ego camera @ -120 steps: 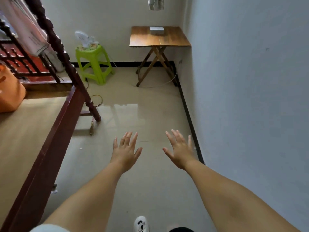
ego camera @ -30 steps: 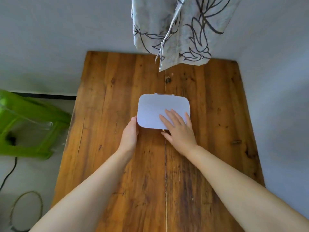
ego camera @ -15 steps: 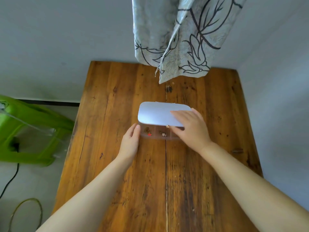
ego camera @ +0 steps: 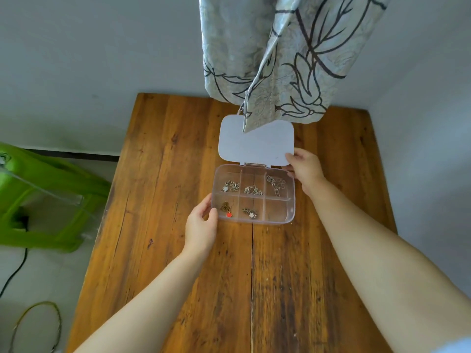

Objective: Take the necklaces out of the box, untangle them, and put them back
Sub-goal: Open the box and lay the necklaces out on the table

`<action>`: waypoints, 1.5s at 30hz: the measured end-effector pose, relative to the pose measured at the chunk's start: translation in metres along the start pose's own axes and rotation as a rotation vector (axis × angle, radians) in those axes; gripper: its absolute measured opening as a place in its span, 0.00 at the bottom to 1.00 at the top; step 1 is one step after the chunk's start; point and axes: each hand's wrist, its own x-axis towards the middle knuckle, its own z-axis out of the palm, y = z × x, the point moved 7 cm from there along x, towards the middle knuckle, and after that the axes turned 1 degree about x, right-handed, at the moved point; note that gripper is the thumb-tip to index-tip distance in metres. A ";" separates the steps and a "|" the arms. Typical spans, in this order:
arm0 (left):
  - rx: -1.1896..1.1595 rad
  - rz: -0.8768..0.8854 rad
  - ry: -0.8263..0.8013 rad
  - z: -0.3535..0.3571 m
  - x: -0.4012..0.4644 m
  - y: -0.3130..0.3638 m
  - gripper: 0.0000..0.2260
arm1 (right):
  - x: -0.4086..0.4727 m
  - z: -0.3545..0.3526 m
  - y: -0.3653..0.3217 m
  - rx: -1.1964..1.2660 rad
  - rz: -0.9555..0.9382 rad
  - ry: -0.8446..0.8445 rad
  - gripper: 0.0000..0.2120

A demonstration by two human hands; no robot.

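A clear plastic box [ego camera: 280,217] sits open on the wooden table [ego camera: 280,289], split into six compartments. In the near row, the left compartment holds a tangled necklace with a red charm [ego camera: 227,210], the middle one a chain with a pale flower charm [ego camera: 250,212], and the right one looks empty. In the far row each compartment holds a bunched necklace [ego camera: 252,191]. The left hand [ego camera: 201,225] grips the box's near left corner, thumb and fingers curled against its wall. The right hand [ego camera: 304,169] pinches the right edge of the white lid [ego camera: 257,146], which is swung back past the hinge. A patterned curtain [ego camera: 275,59] hangs over the lid's far edge.
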 end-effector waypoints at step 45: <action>0.249 0.249 -0.114 -0.014 0.001 0.003 0.19 | -0.066 0.151 -0.015 -1.334 -0.417 -0.659 0.13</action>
